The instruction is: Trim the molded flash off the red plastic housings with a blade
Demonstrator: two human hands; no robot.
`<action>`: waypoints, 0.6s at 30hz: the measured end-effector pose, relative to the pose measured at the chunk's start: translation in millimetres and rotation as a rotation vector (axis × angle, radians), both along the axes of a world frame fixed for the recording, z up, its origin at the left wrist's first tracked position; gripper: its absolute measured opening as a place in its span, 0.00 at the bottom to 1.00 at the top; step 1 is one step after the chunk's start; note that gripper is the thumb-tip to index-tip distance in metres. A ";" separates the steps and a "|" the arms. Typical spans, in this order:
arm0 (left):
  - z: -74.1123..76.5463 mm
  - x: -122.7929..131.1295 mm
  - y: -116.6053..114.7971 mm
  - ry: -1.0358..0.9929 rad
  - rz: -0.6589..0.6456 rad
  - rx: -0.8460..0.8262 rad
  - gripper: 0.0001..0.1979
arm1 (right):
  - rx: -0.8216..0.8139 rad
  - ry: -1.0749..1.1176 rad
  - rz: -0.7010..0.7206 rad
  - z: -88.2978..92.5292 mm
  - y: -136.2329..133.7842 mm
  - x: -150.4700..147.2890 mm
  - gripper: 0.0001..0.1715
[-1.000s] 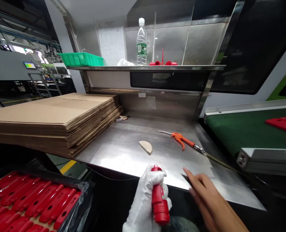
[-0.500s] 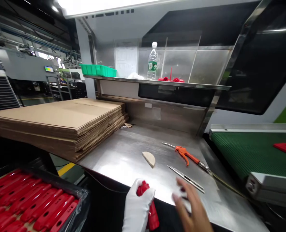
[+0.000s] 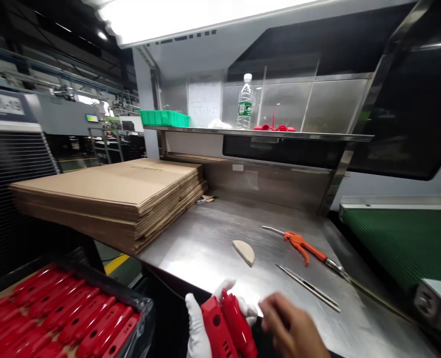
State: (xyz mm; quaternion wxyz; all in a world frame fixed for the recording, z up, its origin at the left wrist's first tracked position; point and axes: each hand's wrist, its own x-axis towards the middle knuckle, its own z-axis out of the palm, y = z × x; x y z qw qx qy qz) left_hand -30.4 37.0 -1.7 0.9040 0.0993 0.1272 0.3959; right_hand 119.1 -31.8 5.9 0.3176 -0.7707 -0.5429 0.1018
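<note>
Gloved in white, my left hand (image 3: 197,325) holds two red plastic parts (image 3: 227,325) side by side in front of the table's near edge. One part shows a dark round hole, the other is rounded and glossy. My bare right hand (image 3: 291,325) is just to the right of them, slightly blurred, its fingers bent and drawn together near the glove's fingertips. Whether anything small sits between those fingers is hidden. On the metal table (image 3: 205,248) beyond lie a beige half-round piece (image 3: 244,252), thin metal tools (image 3: 308,287) and an orange air gun (image 3: 298,243).
Stacked cardboard (image 3: 108,189) covers the table's left side. A lined box (image 3: 145,311) of red parts stands lower left. The shelf (image 3: 298,134) bears a bottle (image 3: 244,104), a green tray (image 3: 164,118) and red pieces (image 3: 274,128). A green conveyor (image 3: 402,238) runs at right.
My left hand has turned and opened out, so two red parts now show in it. The fingers of my right hand have drawn together. The view has shifted left.
</note>
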 end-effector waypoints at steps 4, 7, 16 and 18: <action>9.6 -15.3 -2.0 -0.001 -0.027 0.241 0.40 | -0.101 -0.221 -0.180 20.3 79.9 38.9 0.25; 12.4 -24.3 -2.1 -0.032 -0.073 0.398 0.43 | -0.208 -0.300 -0.142 15.2 125.7 45.6 0.16; 9.1 -33.5 10.4 0.125 -0.096 0.512 0.39 | 0.032 -0.237 -0.140 -24.7 9.0 -23.2 0.16; 7.1 -32.6 7.4 0.155 -0.112 0.479 0.34 | 0.322 -0.243 -0.265 -21.0 -19.1 -52.7 0.11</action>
